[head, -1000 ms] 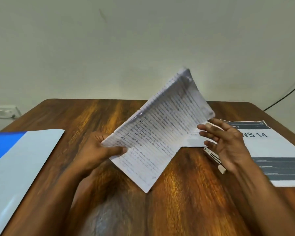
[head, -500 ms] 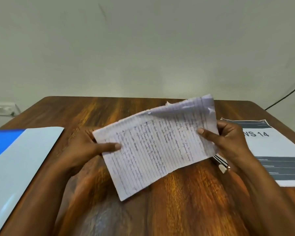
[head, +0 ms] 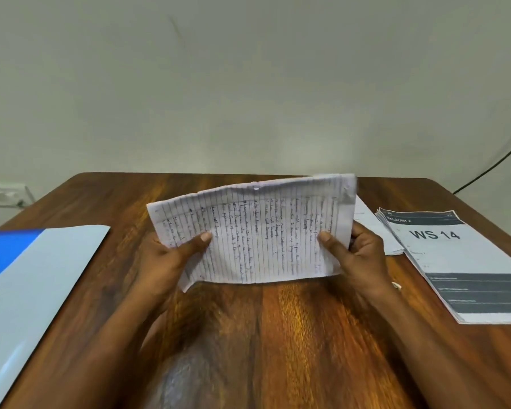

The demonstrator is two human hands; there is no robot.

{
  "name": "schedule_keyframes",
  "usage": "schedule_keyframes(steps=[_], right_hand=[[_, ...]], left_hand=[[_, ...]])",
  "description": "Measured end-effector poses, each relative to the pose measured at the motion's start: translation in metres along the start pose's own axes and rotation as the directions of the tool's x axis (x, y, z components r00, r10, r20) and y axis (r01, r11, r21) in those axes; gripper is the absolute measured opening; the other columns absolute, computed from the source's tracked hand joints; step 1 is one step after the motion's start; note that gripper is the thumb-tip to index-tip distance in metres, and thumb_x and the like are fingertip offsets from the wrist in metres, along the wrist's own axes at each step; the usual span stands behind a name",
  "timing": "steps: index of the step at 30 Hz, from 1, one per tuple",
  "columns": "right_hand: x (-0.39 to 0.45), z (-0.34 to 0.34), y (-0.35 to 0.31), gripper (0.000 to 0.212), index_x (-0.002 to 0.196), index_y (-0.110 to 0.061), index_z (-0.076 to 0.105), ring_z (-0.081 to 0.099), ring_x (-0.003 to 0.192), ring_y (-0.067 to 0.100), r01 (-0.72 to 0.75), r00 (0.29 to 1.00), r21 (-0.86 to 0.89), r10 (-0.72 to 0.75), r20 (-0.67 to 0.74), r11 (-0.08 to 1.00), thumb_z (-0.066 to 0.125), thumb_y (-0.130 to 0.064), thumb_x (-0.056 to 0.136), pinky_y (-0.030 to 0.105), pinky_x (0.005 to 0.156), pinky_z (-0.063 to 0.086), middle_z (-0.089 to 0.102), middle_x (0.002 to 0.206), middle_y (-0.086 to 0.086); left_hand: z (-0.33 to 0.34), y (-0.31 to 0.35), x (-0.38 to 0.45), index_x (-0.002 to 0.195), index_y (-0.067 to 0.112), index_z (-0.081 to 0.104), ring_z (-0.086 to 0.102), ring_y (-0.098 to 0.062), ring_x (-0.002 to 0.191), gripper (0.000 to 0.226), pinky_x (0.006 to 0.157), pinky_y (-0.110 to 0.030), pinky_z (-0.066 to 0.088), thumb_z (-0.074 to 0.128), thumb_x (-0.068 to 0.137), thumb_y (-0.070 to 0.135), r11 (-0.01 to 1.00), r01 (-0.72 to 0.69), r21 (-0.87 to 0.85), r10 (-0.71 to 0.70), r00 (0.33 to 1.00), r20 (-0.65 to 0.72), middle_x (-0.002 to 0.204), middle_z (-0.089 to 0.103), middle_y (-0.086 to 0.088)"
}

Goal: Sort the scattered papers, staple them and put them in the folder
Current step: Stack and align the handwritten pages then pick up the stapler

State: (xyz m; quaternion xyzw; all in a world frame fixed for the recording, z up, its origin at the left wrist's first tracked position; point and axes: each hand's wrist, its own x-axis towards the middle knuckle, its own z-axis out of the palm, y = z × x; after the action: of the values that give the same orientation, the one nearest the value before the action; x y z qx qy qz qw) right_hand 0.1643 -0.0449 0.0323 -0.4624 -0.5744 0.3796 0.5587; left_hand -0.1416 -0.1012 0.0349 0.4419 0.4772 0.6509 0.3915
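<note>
I hold a bundle of lined, handwritten sheets [head: 260, 231] upright over the middle of the wooden table [head: 278, 335], its long side level and its lower edge near the tabletop. My left hand [head: 171, 258] grips its left end, thumb on the front. My right hand [head: 357, 255] grips its right end the same way. A blue and pale folder [head: 33, 284] lies flat at the left edge. A stack of printed sheets marked "WS 14" [head: 455, 261] lies at the right. No stapler is in view.
More white paper [head: 375, 228] lies partly under the printed stack, behind my right hand. A small white object [head: 397, 285] shows beside my right wrist. A wall socket [head: 0, 196] is at the far left and a black cable [head: 490, 169] runs along the wall at the right.
The lined sheets swung from a steep tilt in my left hand alone to level. My right hand closed on their right end, and both hands now hold them upright.
</note>
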Motion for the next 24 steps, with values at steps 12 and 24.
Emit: schedule_keyframes(steps=[12, 24], right_hand=[[0.0, 0.002, 0.01, 0.019, 0.099, -0.036, 0.07, 0.072, 0.093, 0.0, -0.073, 0.993, -0.096, 0.081, 0.082, 0.993, 0.068, -0.017, 0.097, 0.018, 0.067, 0.059, 0.073, 0.101, -0.021], [0.007, -0.005, 0.022, 0.027, 0.119, -0.023, 0.073, 0.075, 0.098, 0.009, -0.167, 0.97, -0.139, 0.188, 0.153, 0.976, 0.072, -0.012, 0.095, 0.026, 0.08, 0.062, 0.079, 0.107, -0.006]], left_hand=[[-0.001, -0.003, -0.004, 0.1, 0.026, 0.067, 0.074, 0.006, 0.081, 0.018, 0.061, -0.015, 0.059, 0.074, 0.094, 0.01, 0.942, -0.039, 0.333, 0.034, 0.999, 0.02, 0.083, 0.076, 0.031], [-0.005, -0.007, 0.005, 0.094, 0.027, 0.067, 0.076, -0.002, 0.078, 0.017, 0.058, -0.019, 0.06, 0.075, 0.095, 0.012, 0.912, 0.086, 0.4, -0.075, 0.996, -0.043, 0.079, 0.078, 0.018]])
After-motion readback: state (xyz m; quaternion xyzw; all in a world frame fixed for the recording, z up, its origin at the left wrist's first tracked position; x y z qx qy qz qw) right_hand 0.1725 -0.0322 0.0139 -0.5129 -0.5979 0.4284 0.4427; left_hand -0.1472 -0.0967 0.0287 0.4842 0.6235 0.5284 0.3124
